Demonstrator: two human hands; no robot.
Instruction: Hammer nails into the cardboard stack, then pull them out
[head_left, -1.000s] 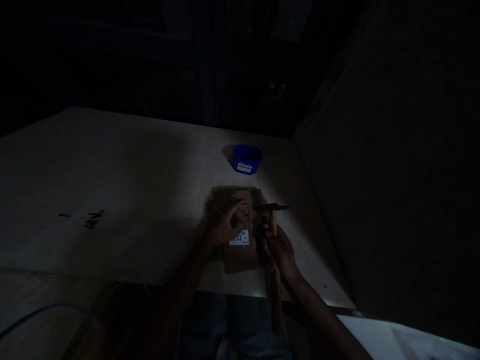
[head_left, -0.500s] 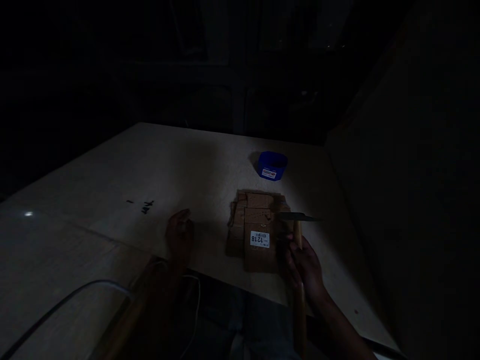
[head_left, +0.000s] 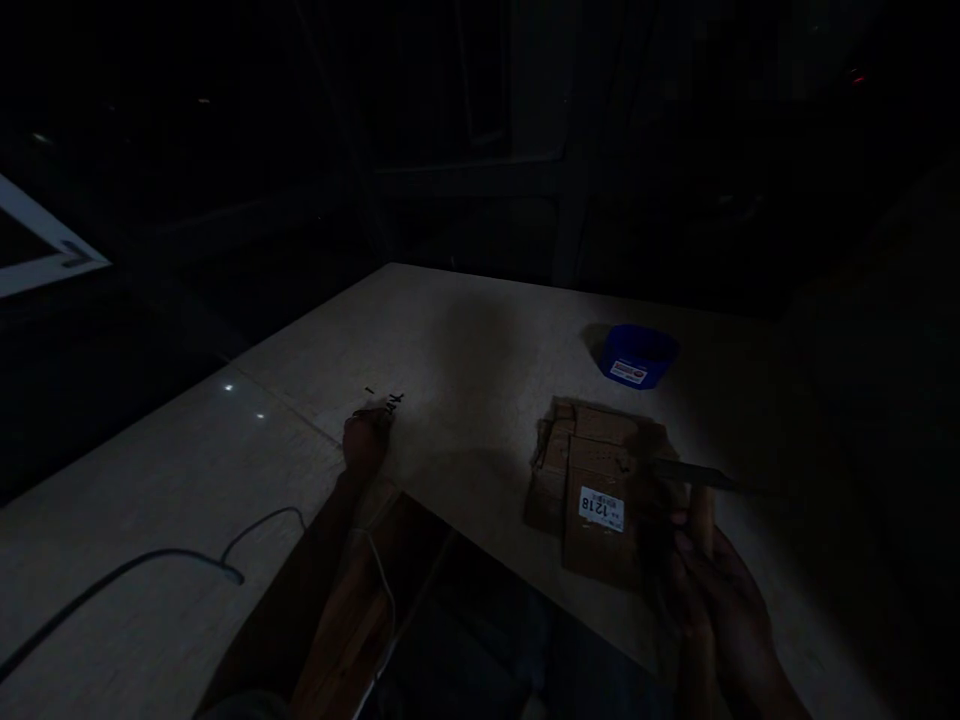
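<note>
My right hand (head_left: 724, 600) is closed around the wooden handle of a hammer (head_left: 702, 520), its dark metal head over the right side of a flattened piece of cardboard (head_left: 604, 555) with a white "1218" label. To the left, my left hand (head_left: 366, 442) rests on the table with its fingers curled. It is right beside several small dark nail-like pieces (head_left: 394, 402), and another short piece (head_left: 369, 390) lies just beyond. Poor light hides whether anything is between the left fingertips.
A blue plastic tub (head_left: 637, 358) with a label stands behind the cardboard. A grey cable (head_left: 150, 560) runs over the pale table (head_left: 300, 370) at left. Near my left forearm is a wooden board (head_left: 349, 630), crossed by a thin white cord (head_left: 386, 590).
My left hand has moved forward to the small dark pieces and its fingers have curled. The view has turned left. My right hand still holds the hammer by the cardboard.
</note>
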